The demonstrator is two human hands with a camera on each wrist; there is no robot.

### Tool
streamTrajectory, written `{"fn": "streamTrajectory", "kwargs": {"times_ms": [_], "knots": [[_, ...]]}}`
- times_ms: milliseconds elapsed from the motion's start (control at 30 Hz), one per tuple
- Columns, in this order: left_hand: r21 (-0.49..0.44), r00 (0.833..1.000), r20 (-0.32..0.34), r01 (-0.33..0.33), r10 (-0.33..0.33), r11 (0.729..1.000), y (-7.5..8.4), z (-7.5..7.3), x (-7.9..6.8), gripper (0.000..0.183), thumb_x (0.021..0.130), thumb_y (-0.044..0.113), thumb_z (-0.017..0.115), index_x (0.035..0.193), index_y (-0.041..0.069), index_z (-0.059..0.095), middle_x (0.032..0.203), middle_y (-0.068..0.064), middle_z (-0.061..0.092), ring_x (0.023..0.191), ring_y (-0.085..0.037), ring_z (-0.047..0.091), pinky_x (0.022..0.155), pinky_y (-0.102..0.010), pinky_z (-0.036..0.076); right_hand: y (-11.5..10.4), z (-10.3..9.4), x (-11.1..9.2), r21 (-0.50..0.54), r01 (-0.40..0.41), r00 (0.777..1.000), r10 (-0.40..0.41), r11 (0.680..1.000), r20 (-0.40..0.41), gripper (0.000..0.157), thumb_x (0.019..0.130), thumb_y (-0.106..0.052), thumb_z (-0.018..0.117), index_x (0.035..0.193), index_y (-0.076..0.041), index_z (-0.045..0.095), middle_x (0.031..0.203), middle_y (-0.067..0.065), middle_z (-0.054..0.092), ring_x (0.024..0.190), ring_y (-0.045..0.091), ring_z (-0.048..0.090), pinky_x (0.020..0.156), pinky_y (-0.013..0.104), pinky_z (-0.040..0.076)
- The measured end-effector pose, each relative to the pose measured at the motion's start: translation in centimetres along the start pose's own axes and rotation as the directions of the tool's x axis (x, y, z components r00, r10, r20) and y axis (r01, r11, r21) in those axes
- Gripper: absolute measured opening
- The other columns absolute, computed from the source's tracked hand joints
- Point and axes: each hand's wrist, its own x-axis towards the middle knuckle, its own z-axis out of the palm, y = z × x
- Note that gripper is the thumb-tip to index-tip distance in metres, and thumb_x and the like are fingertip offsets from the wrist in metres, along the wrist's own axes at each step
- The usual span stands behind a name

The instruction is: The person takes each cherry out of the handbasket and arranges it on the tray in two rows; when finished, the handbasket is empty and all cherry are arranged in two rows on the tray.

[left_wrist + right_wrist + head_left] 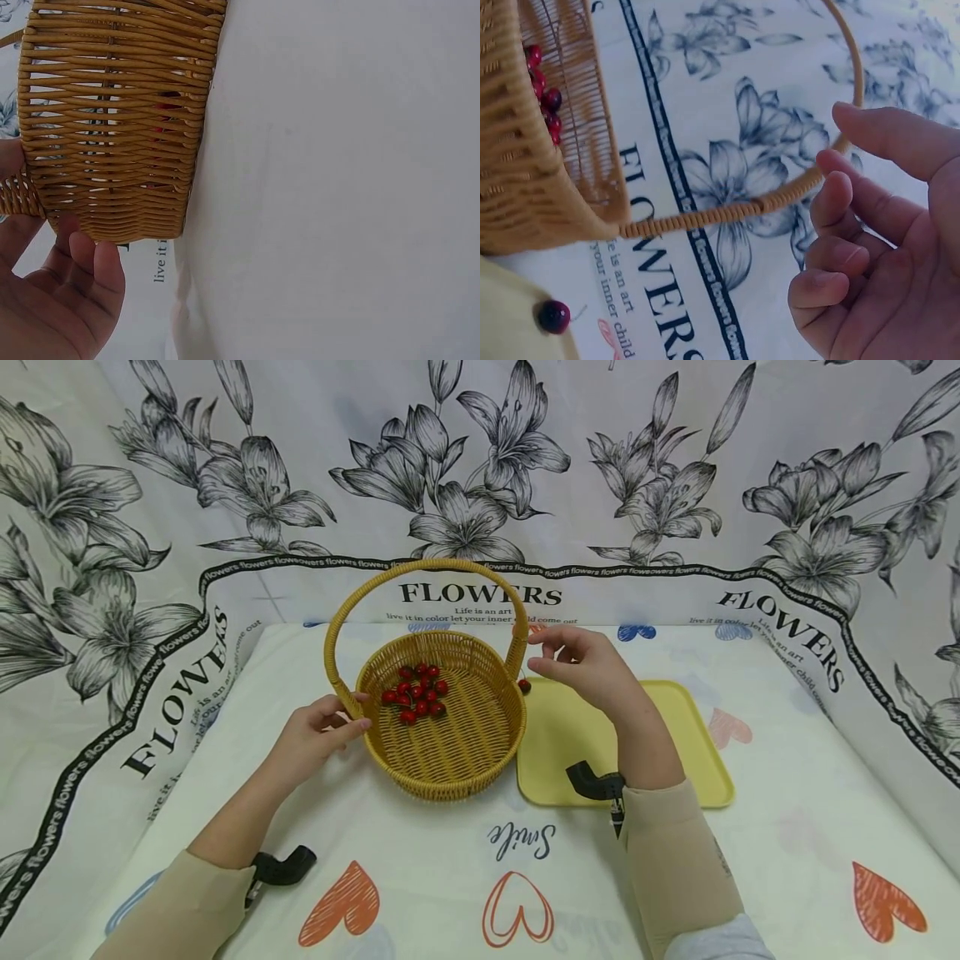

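A round woven basket [450, 789] with a tall arched handle stands in the middle of the table. Several red cherries [415, 693] lie inside it, toward its left side. My left hand [311, 735] pinches the left foot of the handle between thumb and fingers; in the left wrist view the other fingers [105, 266] lie beside the basket's wall. By the handle's right side is my right hand [585, 668], its fingers loosely bent and a gap between thumb and forefinger. In the right wrist view the handle [727, 214] runs behind those fingertips. One dark cherry [554, 317] rests at the tray's edge.
A yellow tray [690, 735] lies right of the basket, partly under my right forearm. White cloth with printed hearts and words covers the table [420, 868]. A flower-printed curtain [675, 460] stands behind and along both sides.
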Motion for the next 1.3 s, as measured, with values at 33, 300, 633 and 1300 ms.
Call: {"fn": "streamTrajectory", "kwargs": {"times_ms": [33, 300, 633, 1300], "knots": [[0.0, 1.0, 0.001, 0.002, -0.002, 1.0, 0.0, 0.0, 0.0, 0.041, 0.099, 0.023, 0.073, 0.136, 0.008, 0.065, 0.103, -0.008, 0.067, 0.083, -0.028, 0.062, 0.062, -0.034, 0.051, -0.2, 0.3, 0.0, 0.007, 0.01, 1.0, -0.01, 1.0, 0.017, 0.034, 0.095, -0.023, 0.078, 0.125, -0.008, 0.07, 0.096, 0.008, 0.058, 0.077, 0.022, 0.05, 0.061, 0.03, 0.036], [-0.001, 1.0, 0.004, 0.01, -0.01, 1.0, 0.1, 0.0, 0.0, 0.042, 0.099, 0.024, 0.072, 0.137, 0.008, 0.065, 0.104, -0.009, 0.066, 0.083, -0.023, 0.061, 0.063, -0.032, 0.051, -0.3, 3.8, 0.5, 0.033, 0.083, 0.986, -0.086, 0.996, 0.141, 0.03, 0.094, -0.016, 0.078, 0.123, -0.008, 0.071, 0.092, 0.008, 0.058, 0.076, 0.022, 0.048, 0.062, 0.028, 0.038], [0.011, 1.0, 0.007, 0.019, -0.019, 1.0, 0.1, 0.0, -0.1, 0.042, 0.099, 0.025, 0.072, 0.137, 0.008, 0.064, 0.105, -0.008, 0.066, 0.085, -0.023, 0.062, 0.064, -0.032, 0.051, 1.1, 9.8, 1.5, -0.014, 0.048, 0.97, -0.044, 0.999, 0.237, 0.032, 0.095, -0.023, 0.077, 0.124, -0.012, 0.071, 0.091, 0.004, 0.059, 0.07, 0.015, 0.048, 0.062, 0.027, 0.041], [0.005, 0.997, 0.051, 0.049, -0.049, 0.999, 0.3, -0.4, -0.2, 0.047, 0.1, 0.032, 0.07, 0.14, 0.008, 0.062, 0.107, -0.011, 0.067, 0.086, -0.03, 0.061, 0.064, -0.033, 0.051, 1.7, 14.7, 4.6, -0.191, -0.187, 0.952, 0.226, 0.964, 0.206, 0.033, 0.098, -0.022, 0.073, 0.127, -0.008, 0.071, 0.109, 0.008, 0.064, 0.09, 0.018, 0.056, 0.073, 0.031, 0.047]]}}
